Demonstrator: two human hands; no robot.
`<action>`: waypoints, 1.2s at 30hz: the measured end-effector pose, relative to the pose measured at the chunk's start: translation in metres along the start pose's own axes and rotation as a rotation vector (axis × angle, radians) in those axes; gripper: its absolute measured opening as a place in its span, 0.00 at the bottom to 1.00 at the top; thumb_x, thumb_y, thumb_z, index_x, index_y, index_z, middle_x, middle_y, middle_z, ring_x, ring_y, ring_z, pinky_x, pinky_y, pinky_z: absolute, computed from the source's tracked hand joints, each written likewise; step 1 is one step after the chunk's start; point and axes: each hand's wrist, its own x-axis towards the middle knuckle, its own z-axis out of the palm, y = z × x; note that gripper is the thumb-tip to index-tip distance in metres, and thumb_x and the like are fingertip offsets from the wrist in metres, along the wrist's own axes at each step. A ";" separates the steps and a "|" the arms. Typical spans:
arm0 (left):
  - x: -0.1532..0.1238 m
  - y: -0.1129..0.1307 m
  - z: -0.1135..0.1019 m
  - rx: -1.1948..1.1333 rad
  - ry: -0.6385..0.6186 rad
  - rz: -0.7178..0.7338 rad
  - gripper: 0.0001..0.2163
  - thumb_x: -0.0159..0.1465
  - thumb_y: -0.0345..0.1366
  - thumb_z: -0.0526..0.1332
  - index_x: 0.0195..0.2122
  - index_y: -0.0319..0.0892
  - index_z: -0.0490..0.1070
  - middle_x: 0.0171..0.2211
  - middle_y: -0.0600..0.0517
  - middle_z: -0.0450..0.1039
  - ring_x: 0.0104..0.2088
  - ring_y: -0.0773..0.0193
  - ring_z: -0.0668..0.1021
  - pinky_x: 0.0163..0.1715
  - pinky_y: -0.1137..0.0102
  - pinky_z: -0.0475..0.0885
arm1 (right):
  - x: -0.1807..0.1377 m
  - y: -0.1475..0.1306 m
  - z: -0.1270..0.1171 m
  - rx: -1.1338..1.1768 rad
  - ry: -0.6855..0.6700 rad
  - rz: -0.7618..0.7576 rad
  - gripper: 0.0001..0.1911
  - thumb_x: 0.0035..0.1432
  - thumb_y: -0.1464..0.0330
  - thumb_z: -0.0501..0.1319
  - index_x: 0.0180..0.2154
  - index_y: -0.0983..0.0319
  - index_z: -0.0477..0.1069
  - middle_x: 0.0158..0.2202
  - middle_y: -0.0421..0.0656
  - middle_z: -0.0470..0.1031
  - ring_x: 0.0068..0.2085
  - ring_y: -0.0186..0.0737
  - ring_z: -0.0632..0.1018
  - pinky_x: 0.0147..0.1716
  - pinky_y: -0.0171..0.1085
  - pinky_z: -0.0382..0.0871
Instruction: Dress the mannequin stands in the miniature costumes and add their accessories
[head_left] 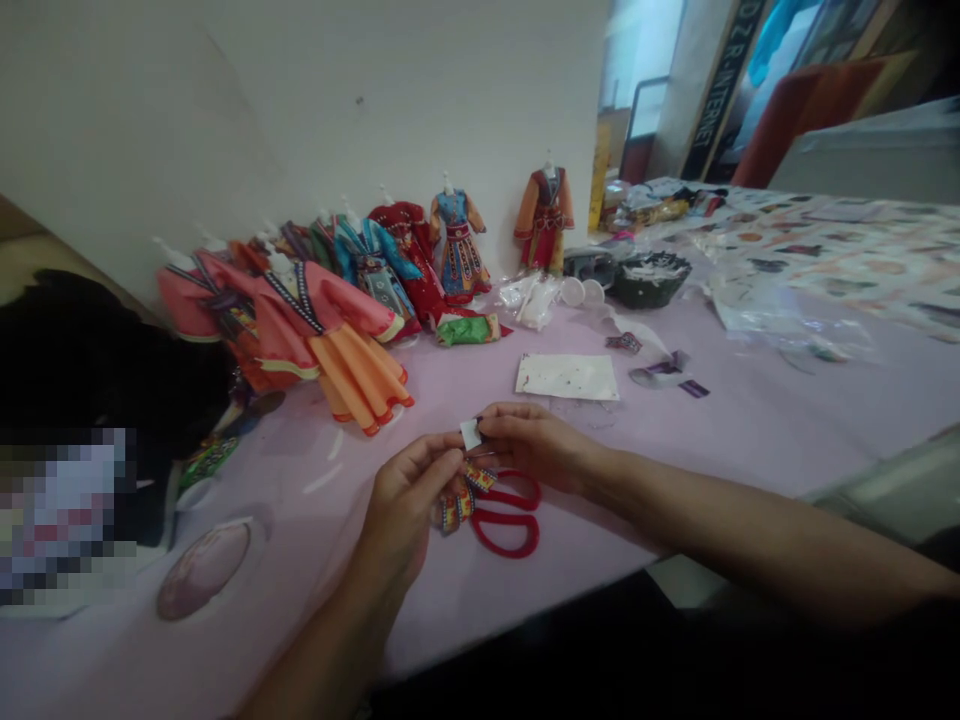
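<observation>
A small white piece [471,433], like paper or fabric tape, is between my two hands, with a dark edge at its right. My left hand [409,490] pinches it from the left, thumb and fingers closed. From the other side my right hand [529,440] has its thumb and fingertips closed on the right edge. Right below the fingers lies a yellow, red and blue patterned ribbon [456,510], partly covered by my left hand. Red-handled scissors [506,552] rest on the table beneath; their blades are hidden.
Dolls' dresses on stands line the wall, a pink and orange one [352,370] closest. Behind my hands lies a white card [568,376]. Further right are ribbon scraps [667,375], a dark bowl [652,285] and plastic bags [802,330]. A round transparent lid-like thing [204,570] sits left.
</observation>
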 end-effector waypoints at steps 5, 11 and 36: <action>-0.001 -0.001 0.003 -0.055 0.010 -0.047 0.16 0.47 0.38 0.75 0.36 0.38 0.79 0.22 0.55 0.72 0.21 0.72 0.71 0.19 0.77 0.65 | -0.001 0.000 0.001 -0.028 0.027 0.009 0.16 0.46 0.64 0.78 0.31 0.62 0.74 0.31 0.39 0.80 0.31 0.31 0.82 0.39 0.32 0.76; 0.000 -0.003 0.006 -0.137 0.028 -0.068 0.16 0.45 0.38 0.76 0.34 0.38 0.80 0.21 0.55 0.73 0.21 0.73 0.71 0.22 0.78 0.65 | 0.001 0.003 -0.001 -0.016 0.030 -0.011 0.15 0.49 0.63 0.76 0.32 0.62 0.73 0.31 0.41 0.82 0.32 0.34 0.83 0.38 0.34 0.77; -0.009 -0.010 0.011 -0.219 0.006 -0.062 0.22 0.56 0.42 0.70 0.50 0.39 0.77 0.28 0.53 0.74 0.19 0.71 0.68 0.13 0.77 0.54 | -0.001 -0.012 -0.004 -0.323 0.188 -0.262 0.10 0.50 0.65 0.75 0.29 0.61 0.76 0.30 0.37 0.76 0.33 0.31 0.76 0.40 0.34 0.70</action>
